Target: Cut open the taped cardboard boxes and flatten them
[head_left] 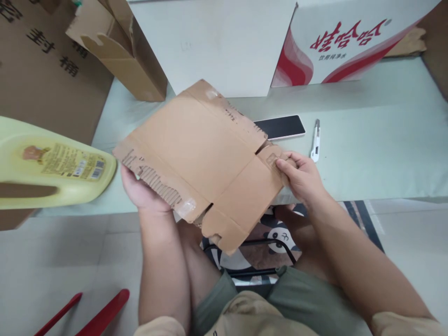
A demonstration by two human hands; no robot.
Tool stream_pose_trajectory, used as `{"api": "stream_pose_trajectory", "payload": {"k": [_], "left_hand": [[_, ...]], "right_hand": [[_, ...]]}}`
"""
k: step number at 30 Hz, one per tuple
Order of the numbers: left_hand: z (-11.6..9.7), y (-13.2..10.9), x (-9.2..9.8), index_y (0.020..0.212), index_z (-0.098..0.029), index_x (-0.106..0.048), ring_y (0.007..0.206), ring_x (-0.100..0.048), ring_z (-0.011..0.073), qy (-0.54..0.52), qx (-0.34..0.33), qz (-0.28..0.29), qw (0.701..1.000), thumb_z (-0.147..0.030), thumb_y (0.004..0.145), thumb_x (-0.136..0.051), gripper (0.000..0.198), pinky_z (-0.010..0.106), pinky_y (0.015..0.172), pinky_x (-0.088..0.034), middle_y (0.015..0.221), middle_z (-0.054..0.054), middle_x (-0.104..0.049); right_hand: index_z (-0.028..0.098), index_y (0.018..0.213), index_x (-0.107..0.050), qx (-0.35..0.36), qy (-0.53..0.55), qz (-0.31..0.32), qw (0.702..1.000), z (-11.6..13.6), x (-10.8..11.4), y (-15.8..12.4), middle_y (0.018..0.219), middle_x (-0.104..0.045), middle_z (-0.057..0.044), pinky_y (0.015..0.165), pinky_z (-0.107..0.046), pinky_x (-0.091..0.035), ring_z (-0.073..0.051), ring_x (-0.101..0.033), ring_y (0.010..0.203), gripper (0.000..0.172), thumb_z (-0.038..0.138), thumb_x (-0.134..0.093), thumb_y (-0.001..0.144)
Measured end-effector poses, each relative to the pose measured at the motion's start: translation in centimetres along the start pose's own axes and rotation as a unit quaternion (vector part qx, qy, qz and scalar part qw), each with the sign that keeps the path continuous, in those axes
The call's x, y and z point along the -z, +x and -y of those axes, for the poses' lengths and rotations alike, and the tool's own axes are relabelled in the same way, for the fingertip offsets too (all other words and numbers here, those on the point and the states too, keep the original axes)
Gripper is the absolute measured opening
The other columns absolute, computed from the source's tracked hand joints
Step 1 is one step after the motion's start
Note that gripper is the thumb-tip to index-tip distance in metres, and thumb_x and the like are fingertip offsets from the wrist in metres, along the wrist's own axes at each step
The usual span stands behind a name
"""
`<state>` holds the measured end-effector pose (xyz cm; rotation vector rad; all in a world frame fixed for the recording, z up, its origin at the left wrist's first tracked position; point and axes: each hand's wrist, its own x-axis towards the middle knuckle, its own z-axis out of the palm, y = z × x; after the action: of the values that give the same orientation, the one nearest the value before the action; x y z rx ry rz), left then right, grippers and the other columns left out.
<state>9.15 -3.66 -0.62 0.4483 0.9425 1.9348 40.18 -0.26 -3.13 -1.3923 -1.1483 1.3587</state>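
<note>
I hold a flattened brown cardboard box with torn edges and bits of clear tape, tilted over the table's near edge. My left hand grips it from beneath at its lower left edge; most of the fingers are hidden under the board. My right hand pinches the right flap with thumb on top and fingers closed round the edge.
A black phone and a white utility knife lie on the pale table. A yellow jug lies at left. An open brown carton and a red-and-white box stand behind.
</note>
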Motion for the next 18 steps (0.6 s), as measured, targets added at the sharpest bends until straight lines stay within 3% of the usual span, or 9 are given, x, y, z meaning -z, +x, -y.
{"api": "stream_pose_trajectory", "payload": {"k": [2, 5, 7, 9, 12, 15, 18], "left_hand": [[0.1, -0.2, 0.2, 0.117, -0.018, -0.071, 0.127, -0.069, 0.0297, 0.004, -0.008, 0.038, 0.999, -0.065, 0.088, -0.068, 0.055, 0.038, 0.110, -0.056, 0.118, 0.011, -0.079], [0.2, -0.2, 0.9, 0.104, -0.018, -0.074, 0.112, -0.075, 0.0267, 0.070, 0.029, 0.006, 0.997, -0.034, 0.068, -0.091, 0.043, 0.033, 0.105, -0.059, 0.105, 0.009, -0.081], [0.2, -0.1, 1.2, 0.098, -0.018, -0.074, 0.095, -0.078, 0.0223, 0.084, 0.058, -0.029, 0.994, -0.015, 0.072, -0.083, 0.028, 0.032, 0.102, -0.061, 0.097, 0.007, -0.082], [0.0, 0.1, 1.0, 0.099, -0.018, -0.074, 0.088, -0.079, 0.0193, 0.054, 0.076, -0.051, 0.994, -0.011, 0.084, -0.067, 0.018, 0.033, 0.104, -0.061, 0.094, 0.007, -0.083], [-0.3, 0.1, 0.0, 0.104, -0.014, -0.072, 0.080, -0.079, 0.0162, 0.004, 0.071, -0.102, 0.992, -0.009, 0.096, -0.050, 0.024, 0.032, 0.109, -0.058, 0.084, 0.007, -0.082], [-0.2, -0.1, -1.0, 0.109, -0.011, -0.070, 0.076, -0.079, 0.0162, -0.004, 0.088, -0.118, 0.989, -0.008, 0.097, -0.047, 0.026, 0.035, 0.114, -0.054, 0.081, 0.006, -0.082], [0.2, -0.1, -1.2, 0.108, -0.010, -0.070, 0.076, -0.079, 0.0183, 0.004, 0.116, -0.117, 0.986, -0.007, 0.094, -0.052, 0.024, 0.040, 0.116, -0.054, 0.083, 0.008, -0.081]], "right_hand": [[0.020, 0.077, -0.065, 0.040, -0.074, -0.021, 0.996, 0.4, -0.1, -0.2, 0.072, -0.063, 0.001, 0.061, -0.026, -0.045, -0.013, -0.054, 0.066, 0.031, 0.047, -0.080, 0.070], [0.020, 0.075, -0.066, 0.041, -0.100, 0.013, 0.994, 0.7, 0.3, -0.3, 0.068, -0.063, 0.001, 0.058, -0.025, -0.043, -0.013, -0.053, 0.063, 0.031, 0.046, -0.081, 0.070], [0.020, 0.078, -0.066, 0.016, -0.041, 0.061, 0.997, 0.6, 0.6, -0.1, 0.071, -0.065, 0.000, 0.057, -0.025, -0.045, -0.013, -0.056, 0.063, 0.038, 0.054, -0.082, 0.070], [0.022, 0.082, -0.066, 0.002, 0.041, 0.092, 0.995, 0.4, 0.8, 0.1, 0.072, -0.066, 0.000, 0.057, -0.027, -0.049, -0.014, -0.058, 0.062, 0.050, 0.066, -0.082, 0.066], [0.023, 0.076, -0.061, -0.002, 0.119, 0.123, 0.985, 0.2, 0.5, 0.2, 0.062, -0.059, 0.001, 0.052, -0.029, -0.051, -0.014, -0.056, 0.054, 0.063, 0.079, -0.084, 0.057], [0.022, 0.067, -0.057, 0.002, 0.112, 0.149, 0.982, -0.2, 0.0, -0.1, 0.056, -0.055, 0.001, 0.049, -0.028, -0.050, -0.014, -0.056, 0.050, 0.065, 0.080, -0.084, 0.059], [0.020, 0.063, -0.059, 0.013, 0.086, 0.118, 0.989, -0.7, -0.6, -0.1, 0.056, -0.057, 0.000, 0.046, -0.027, -0.047, -0.012, -0.053, 0.049, 0.062, 0.077, -0.083, 0.066]]}}
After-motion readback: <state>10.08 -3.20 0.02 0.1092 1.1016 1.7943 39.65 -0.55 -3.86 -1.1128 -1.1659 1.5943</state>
